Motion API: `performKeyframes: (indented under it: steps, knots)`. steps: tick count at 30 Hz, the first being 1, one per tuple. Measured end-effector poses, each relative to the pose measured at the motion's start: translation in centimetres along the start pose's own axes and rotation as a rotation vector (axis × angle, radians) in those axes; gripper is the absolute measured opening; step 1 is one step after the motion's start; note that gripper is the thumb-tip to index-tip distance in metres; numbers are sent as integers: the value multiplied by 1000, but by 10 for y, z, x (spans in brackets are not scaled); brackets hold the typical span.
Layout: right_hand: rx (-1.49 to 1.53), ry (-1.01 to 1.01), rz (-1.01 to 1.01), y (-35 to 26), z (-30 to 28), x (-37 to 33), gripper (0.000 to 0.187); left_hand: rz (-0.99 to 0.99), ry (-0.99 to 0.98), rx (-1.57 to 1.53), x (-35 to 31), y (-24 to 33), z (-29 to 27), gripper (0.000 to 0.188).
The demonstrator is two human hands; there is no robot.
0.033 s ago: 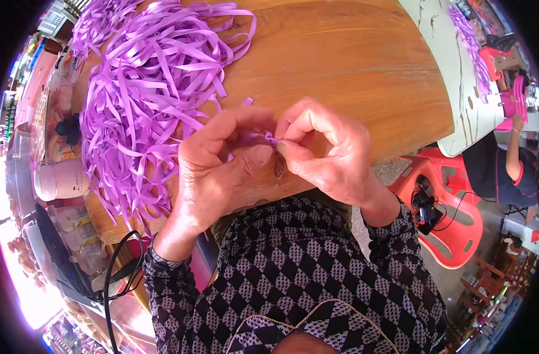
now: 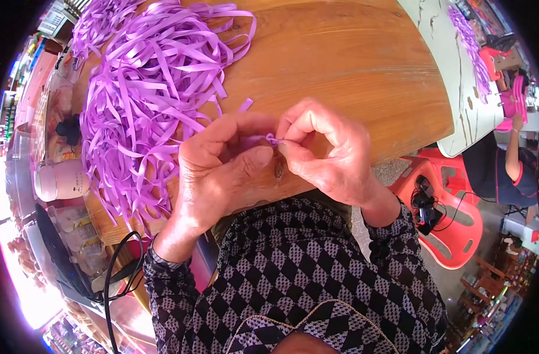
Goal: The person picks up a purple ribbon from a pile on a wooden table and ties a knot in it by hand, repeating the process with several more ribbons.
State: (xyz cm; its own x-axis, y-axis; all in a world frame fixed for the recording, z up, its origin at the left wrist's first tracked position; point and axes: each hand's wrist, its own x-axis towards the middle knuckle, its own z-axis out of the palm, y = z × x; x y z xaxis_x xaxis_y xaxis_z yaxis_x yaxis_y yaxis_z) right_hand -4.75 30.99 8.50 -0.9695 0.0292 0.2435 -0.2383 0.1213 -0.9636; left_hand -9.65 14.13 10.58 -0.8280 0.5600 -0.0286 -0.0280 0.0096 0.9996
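Both my hands are raised over the near edge of the wooden table (image 2: 352, 65). A narrow purple ribbon (image 2: 272, 139) stretches between them, with a small loop or knot at its middle. My right hand (image 2: 328, 153) pinches the ribbon beside this loop between thumb and fingertips. My left hand (image 2: 219, 159) curls round the other part of it, thumb and index finger close to the loop. A purple ribbon end pokes up behind the left fingers. Left of my hands lies a large tangled pile of purple ribbons (image 2: 157, 71).
A white marbled table (image 2: 432, 35) with more purple ribbons (image 2: 473, 56) adjoins at the right. Below it, a red plastic chair (image 2: 452, 236) holds a black device with cables. Another person (image 2: 517, 171) sits at far right. A pale cylindrical container (image 2: 60, 180) and a black cable (image 2: 108, 283) are at left.
My left index finger has shifted slightly down, baring more of the ribbon end behind it. The right hand has barely moved and keeps its pinch.
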Motion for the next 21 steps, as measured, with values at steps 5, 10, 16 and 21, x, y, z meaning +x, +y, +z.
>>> performKeyframes:
  steps: [5, 10, 16, 21]
  knots:
    - [-96, -6, -117, 4, -2, 0, 12, -41, -16, 68, -3, -1, 0, 14]
    - [-82, -11, -166, 1, -3, 3, 12, -46, 40, 33, -2, -4, 2, 11]
    - [-115, -10, -220, 0, -5, 4, 13, -179, 111, -80, -1, -2, 2, 15]
    - [-129, 30, -250, 0, -3, 4, 23, -299, 137, -286, 1, -2, -1, 14]
